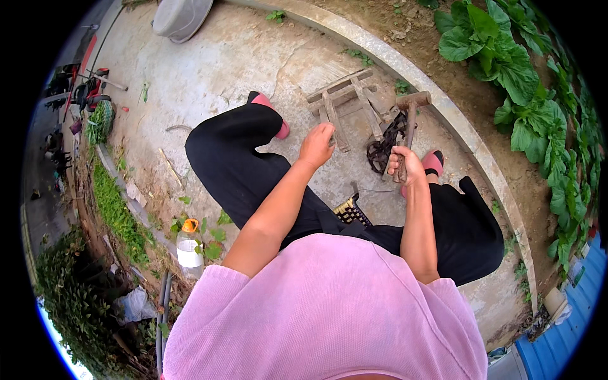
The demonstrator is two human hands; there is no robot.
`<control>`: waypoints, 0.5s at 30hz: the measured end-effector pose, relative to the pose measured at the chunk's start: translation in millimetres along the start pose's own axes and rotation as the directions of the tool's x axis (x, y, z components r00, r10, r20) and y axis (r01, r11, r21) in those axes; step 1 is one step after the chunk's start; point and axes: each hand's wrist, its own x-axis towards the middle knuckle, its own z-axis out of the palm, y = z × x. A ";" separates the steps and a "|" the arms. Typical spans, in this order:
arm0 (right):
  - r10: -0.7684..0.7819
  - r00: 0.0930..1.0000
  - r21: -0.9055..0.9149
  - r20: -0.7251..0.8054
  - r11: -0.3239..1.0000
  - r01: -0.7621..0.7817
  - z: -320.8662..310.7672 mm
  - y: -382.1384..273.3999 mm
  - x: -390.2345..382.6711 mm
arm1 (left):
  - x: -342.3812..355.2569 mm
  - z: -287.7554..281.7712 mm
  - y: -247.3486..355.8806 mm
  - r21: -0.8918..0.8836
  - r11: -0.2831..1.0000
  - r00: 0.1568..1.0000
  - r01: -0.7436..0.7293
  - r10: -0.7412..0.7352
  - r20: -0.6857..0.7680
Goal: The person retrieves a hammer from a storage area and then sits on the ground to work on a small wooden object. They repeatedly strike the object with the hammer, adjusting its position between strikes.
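My right hand [407, 164] is closed round the handle of a brown hammer [411, 123], whose thick cylindrical head points away from me. A tangle of dark strips [378, 155] lies on the concrete just left of that hand. My left hand [316, 145] is closed beside the near end of a weathered wooden frame [366, 104], which looks like a small stool lying on the ground. Its curled fingers hide whatever they hold, if anything. The frame sits between my feet, beyond both hands.
Beneath me shows a yellow and black woven seat [349, 212]. A clear bottle with an orange cap [190, 250] stands at my left. A low curved concrete curb [443, 95] borders leafy plants [506, 69] on the right. A grey tub [180, 18] is at the far left.
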 end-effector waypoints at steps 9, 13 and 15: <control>0.060 0.986 -0.057 -0.155 0.996 -0.069 -3.3 20.4 -11.9 | -41.5 51.1 3.5 0.144 0.990 0.778 -0.013 -0.080 0.623; -0.016 0.974 -0.114 -0.228 0.993 -0.010 -8.3 21.5 -38.0 | -39.2 69.1 -29.5 -0.118 0.949 0.778 0.293 -0.165 0.606; -0.026 0.971 -0.079 -0.237 0.997 0.007 -11.1 25.4 -49.2 | -24.0 70.2 -39.4 -0.094 0.900 0.812 0.426 -0.334 0.479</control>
